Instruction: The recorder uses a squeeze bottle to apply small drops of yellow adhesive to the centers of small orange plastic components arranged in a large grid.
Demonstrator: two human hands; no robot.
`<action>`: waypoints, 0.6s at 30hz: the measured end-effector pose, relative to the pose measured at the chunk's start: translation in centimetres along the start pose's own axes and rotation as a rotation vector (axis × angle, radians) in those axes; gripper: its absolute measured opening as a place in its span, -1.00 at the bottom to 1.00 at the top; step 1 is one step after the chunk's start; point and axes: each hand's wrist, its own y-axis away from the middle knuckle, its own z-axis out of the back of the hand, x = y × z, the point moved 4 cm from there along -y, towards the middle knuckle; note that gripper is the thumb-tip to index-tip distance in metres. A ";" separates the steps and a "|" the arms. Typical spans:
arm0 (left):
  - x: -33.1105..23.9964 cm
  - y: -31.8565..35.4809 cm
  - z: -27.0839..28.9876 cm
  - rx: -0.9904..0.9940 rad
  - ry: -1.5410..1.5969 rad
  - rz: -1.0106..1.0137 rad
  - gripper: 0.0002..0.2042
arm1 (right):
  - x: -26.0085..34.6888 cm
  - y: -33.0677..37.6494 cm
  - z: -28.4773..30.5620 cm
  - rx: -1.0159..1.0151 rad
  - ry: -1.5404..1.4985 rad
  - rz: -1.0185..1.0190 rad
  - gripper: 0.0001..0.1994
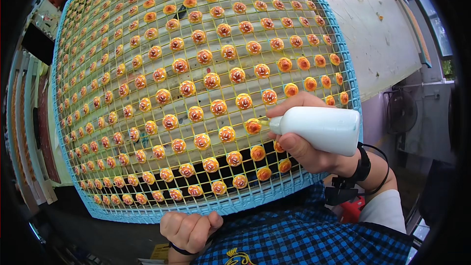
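My right hand [310, 154] is wrapped round a white squeeze bottle [321, 128], tipped on its side. Its narrow nozzle meets a small orange-yellow round piece [253, 126], shaped like a tiny bun. That piece sits on a yellow mesh rack with a blue woven rim [274, 194]. Many similar pieces cover the mesh in rows; those to the left, such as one round piece [226, 134], carry white marks on top. Toward the right edge, plain ones such as an orange piece [291, 90] show none. At the near rim, my left hand [191, 230] is closed on the rack's edge.
Under the mesh a dark, slim object [189, 5] shows near the far side. A pale tabletop [373, 24] extends beyond the rack at right, with a dark fan [401, 111] lower down. Stacked trays or frames [24, 132] stand at left. A black cable [385, 167] hangs by my right wrist.
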 end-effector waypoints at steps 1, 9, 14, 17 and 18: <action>0.0 0.0 0.0 0.001 0.003 -0.002 -0.84 | 0.0 0.0 0.0 -0.008 0.015 0.015 -0.85; -0.1 0.1 0.0 0.000 -0.004 0.008 -0.84 | 0.3 -0.1 0.3 -0.022 0.036 0.012 -0.86; 0.0 0.2 0.0 -0.016 -0.012 0.007 -0.85 | 0.1 0.1 0.5 -0.054 -0.013 -0.045 -0.87; 0.0 0.1 0.0 -0.026 -0.010 -0.001 -0.85 | 0.1 0.1 0.6 -0.045 0.039 0.052 -0.88; 0.0 0.1 -0.1 -0.029 -0.010 -0.003 -0.85 | 0.2 0.0 0.6 -0.042 0.064 0.071 -0.88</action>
